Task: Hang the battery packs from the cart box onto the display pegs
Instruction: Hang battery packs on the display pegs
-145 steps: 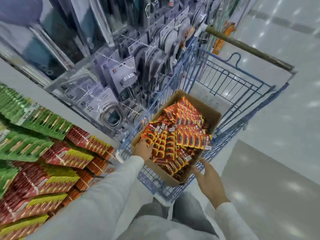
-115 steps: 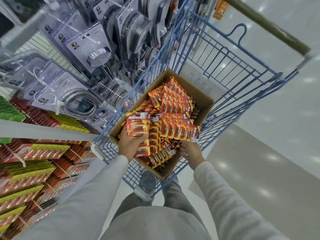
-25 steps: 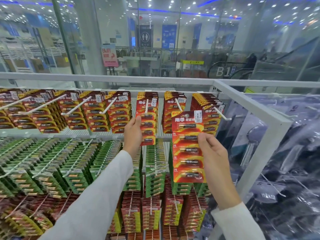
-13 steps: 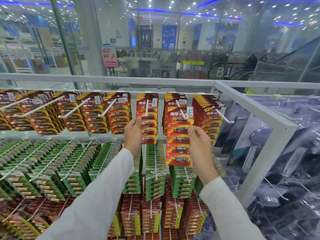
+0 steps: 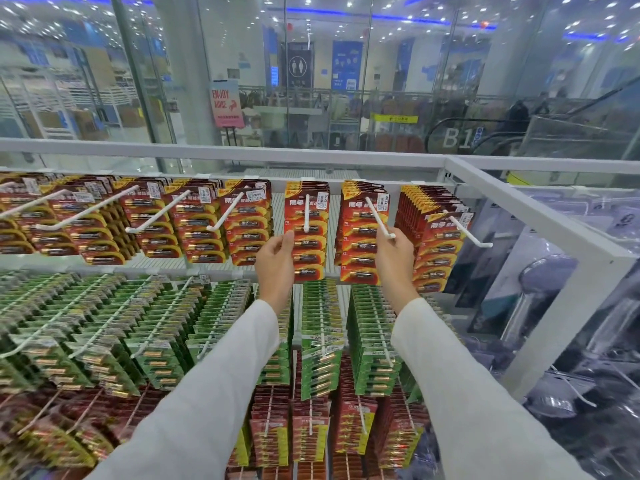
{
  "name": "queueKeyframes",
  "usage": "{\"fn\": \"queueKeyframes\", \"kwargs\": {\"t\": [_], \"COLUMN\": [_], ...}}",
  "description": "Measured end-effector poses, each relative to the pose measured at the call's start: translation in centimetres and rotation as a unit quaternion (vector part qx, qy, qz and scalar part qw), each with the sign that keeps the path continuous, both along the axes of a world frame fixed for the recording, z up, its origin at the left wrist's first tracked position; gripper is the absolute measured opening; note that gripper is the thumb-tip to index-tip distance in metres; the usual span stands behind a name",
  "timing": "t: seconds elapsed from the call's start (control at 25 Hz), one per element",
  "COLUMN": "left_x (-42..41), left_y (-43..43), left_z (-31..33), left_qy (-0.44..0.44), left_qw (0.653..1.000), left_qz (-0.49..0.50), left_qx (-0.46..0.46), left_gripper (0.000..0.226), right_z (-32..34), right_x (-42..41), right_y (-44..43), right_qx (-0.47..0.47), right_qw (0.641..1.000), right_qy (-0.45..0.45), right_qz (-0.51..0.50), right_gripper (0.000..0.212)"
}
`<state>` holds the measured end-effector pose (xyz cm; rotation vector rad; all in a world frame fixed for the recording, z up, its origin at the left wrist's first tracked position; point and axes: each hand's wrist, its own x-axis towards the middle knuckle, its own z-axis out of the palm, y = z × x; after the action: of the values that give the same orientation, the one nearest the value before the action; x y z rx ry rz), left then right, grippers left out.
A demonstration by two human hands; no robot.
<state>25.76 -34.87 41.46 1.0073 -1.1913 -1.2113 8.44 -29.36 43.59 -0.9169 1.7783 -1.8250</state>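
While the left hand (image 5: 275, 268) pinches the left edge of a red battery pack stack (image 5: 308, 258) hanging on a white peg (image 5: 306, 213) in the top row of the display, the right hand (image 5: 394, 261) sits with curled fingers at the tip of the next peg (image 5: 376, 216) to the right, where more red packs (image 5: 356, 258) hang. Whether it grips that tip, I cannot tell. Green packs (image 5: 322, 323) fill the row below.
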Motion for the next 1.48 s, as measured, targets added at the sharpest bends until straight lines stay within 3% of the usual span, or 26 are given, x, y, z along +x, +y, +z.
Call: {"fn": "queueKeyframes", "kwargs": {"t": [0.36,0.6,0.92,1.2,1.32,1.48], "left_x": [3.0,6.5,8.5,6.4,4.3,0.2], "left_y": [0.8,6.8,14.5,20.8,24.5,30.3], "left_z": [-2.2,-4.5,-10.7,-15.8,-18.5,-22.9], "left_qy": [-0.089,-0.152,-0.152,-0.177,-0.201,-0.244], "left_qw": [0.994,0.985,0.982,0.973,0.956,0.919], "left_qz": [0.048,0.006,-0.058,-0.146,-0.213,-0.306], "left_qx": [-0.039,-0.086,-0.095,-0.017,0.012,0.051], "left_gripper": [0.027,0.021,0.023,0.025,0.025,0.026], "right_z": [-2.3,-5.2,-13.2,-19.1,-21.9,-25.1], "right_x": [0.6,2.7,5.3,5.9,5.0,3.2], "right_y": [2.4,10.4,22.9,33.9,38.9,45.9], "right_qx": [0.006,0.029,0.135,0.211,0.24,0.291], "right_qw": [0.997,0.994,0.984,0.961,0.945,0.917], "right_qy": [0.056,0.091,0.058,0.01,-0.008,-0.052], "right_qz": [-0.047,-0.047,-0.106,-0.181,-0.222,-0.266], "right_gripper": [0.033,0.028,0.032,0.028,0.025,0.038]}}
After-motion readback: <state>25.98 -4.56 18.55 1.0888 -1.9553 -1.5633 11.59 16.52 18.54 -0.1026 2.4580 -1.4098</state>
